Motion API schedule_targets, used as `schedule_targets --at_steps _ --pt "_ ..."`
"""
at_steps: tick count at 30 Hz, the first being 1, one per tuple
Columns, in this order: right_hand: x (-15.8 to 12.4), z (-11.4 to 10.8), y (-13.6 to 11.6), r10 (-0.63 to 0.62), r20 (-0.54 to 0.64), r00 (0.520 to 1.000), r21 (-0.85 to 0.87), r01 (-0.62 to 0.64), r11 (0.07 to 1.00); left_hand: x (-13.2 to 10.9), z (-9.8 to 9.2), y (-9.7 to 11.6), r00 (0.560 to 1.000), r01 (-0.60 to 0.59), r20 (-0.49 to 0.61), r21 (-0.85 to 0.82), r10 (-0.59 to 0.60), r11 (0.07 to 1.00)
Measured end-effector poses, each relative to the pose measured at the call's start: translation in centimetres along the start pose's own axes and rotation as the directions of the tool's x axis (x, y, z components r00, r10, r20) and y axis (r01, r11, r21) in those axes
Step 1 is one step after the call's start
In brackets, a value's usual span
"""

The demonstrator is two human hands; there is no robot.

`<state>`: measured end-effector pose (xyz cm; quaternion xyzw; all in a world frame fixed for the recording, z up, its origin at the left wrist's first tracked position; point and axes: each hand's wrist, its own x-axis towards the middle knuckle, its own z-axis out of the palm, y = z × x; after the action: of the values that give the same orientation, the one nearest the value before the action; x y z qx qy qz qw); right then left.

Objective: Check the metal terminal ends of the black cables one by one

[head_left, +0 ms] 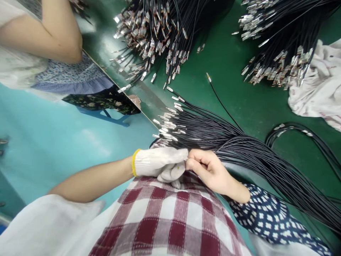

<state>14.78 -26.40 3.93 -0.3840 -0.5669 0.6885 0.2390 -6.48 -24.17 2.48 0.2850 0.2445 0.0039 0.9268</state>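
My left hand (165, 164), in a white knit glove with a yellow cuff, is closed, its fingers curled in front of my checked apron (165, 213). My bare right hand (206, 167) pinches at the gloved fingertips with thumb and forefinger. Something tiny and pale may sit between the two hands, but the fingers cover it. Just beyond them lies a thick bundle of black cables (229, 140) with silvery metal connectors (170, 124) at its left end. One cable with a metal tip (208, 77) sticks out apart from the bundle.
Another heap of cables (157, 39) lies at the back, and a third (282, 60) at the far right beside a pale cloth (319, 89). Looped cables (293, 128) rest on the green table (226, 53). A person (53, 39) sits at the left beyond the table edge.
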Motion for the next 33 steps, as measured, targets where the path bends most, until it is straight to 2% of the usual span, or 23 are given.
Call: schedule_targets --at_steps 2,6,15,19,26,33 --pt "-0.7 0.1 0.1 0.037 0.034 0.999 0.018 -0.037 0.999 0.0 0.0 -0.5 0.999 0.053 -0.012 0.048 -0.053 0.997" --pt "-1.7 0.9 0.2 0.044 -0.030 0.999 -0.033 -0.045 0.998 -0.1 0.5 -1.2 0.996 0.067 -0.073 0.155 -0.056 0.986" --pt "-2.1 1.6 0.2 0.017 -0.073 0.997 -0.014 -0.018 1.000 -0.3 0.7 -1.7 1.000 0.024 -0.018 0.175 -0.021 0.984" --pt "-2.1 1.8 0.2 0.025 -0.077 0.997 0.006 -0.025 1.000 -0.3 0.8 -1.6 0.995 0.080 -0.070 0.204 -0.067 0.976" --pt "-1.9 1.7 0.2 0.004 -0.072 0.997 0.013 -0.003 1.000 -0.2 0.5 -1.5 1.000 0.014 0.008 0.213 -0.016 0.977" --pt "-2.0 1.7 0.2 0.015 -0.072 0.997 0.010 -0.014 1.000 -0.2 0.4 -1.1 0.998 0.032 0.039 0.177 -0.040 0.984"
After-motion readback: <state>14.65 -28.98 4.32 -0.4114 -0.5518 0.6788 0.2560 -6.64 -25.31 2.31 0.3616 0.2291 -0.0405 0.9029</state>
